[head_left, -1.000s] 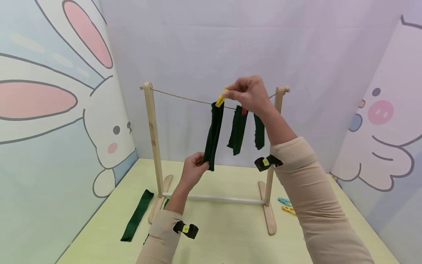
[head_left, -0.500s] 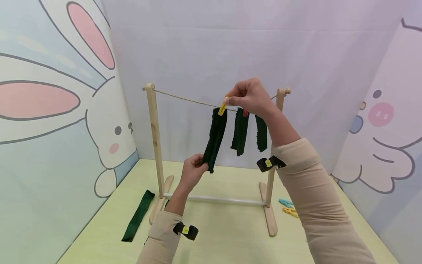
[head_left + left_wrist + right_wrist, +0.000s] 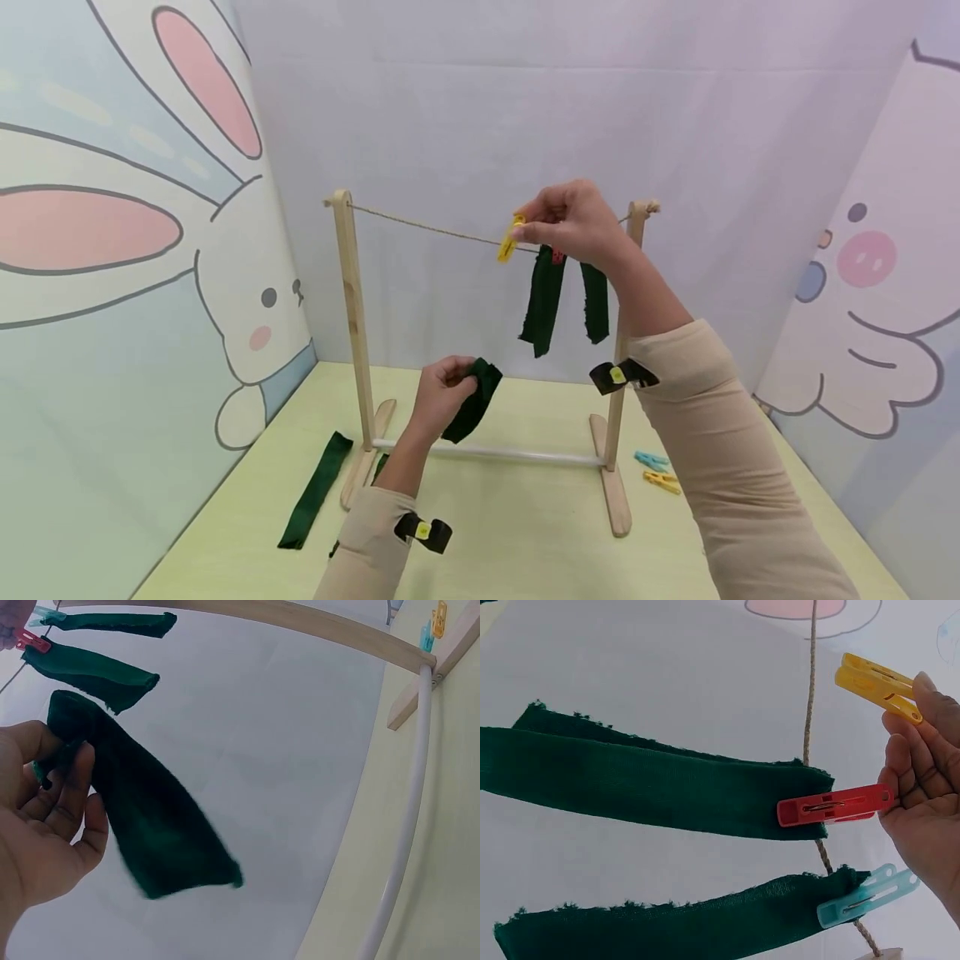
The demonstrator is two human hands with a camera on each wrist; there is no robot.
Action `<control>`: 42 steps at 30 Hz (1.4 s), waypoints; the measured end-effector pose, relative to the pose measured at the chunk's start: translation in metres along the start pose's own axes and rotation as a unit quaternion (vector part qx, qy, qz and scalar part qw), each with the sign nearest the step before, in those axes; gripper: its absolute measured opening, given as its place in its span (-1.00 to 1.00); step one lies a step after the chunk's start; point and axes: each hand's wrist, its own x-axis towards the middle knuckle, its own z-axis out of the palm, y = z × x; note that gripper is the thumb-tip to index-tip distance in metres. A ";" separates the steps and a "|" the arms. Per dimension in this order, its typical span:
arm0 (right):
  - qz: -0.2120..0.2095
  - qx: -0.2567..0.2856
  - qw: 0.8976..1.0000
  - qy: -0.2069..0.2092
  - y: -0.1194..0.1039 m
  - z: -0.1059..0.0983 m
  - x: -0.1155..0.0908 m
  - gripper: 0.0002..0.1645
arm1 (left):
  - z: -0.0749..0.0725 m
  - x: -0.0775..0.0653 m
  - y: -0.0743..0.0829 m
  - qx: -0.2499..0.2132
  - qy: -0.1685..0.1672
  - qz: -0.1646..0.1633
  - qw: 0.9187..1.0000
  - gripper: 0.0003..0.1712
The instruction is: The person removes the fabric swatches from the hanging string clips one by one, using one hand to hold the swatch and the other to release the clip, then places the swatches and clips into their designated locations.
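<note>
In the head view, I am pinching a green cloth with my left hand, thumb against fingers, and it is hanging below the rope, above the surface. My right hand is pinching a yellow peg at rope height, between the posts of the rack. A second cloth is hanging from the rope by a red peg, and a third cloth is hanging nearer the right post. A fourth cloth is lying near the surface's left edge. Two spare pegs, one blue and one yellow, are lying between the rack's right foot and the surface's right edge.

In the left wrist view, my left hand is holding the cloth near one end, and the rest is drooping away from my fingers, touching neither rope nor surface.

In the right wrist view, I am holding the yellow peg between thumb and fingers, apart from the rope. The red peg is gripping the second cloth over the rope; a pale blue peg is gripping the third.
</note>
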 end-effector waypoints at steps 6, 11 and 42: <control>-0.010 0.025 0.999 0.032 0.000 -0.008 -0.010 -0.73 | -0.004 -0.011 -0.002 -0.016 0.006 -0.030 0.999 -0.79; -0.037 0.077 0.995 0.042 0.000 -0.008 -0.021 -0.73 | -0.010 -0.016 -0.013 -0.022 0.021 -0.059 0.998 -0.77; -0.023 0.146 0.987 0.067 0.059 0.009 -0.133 -0.71 | -0.050 -0.050 -0.041 -0.034 0.070 -0.151 0.985 -0.68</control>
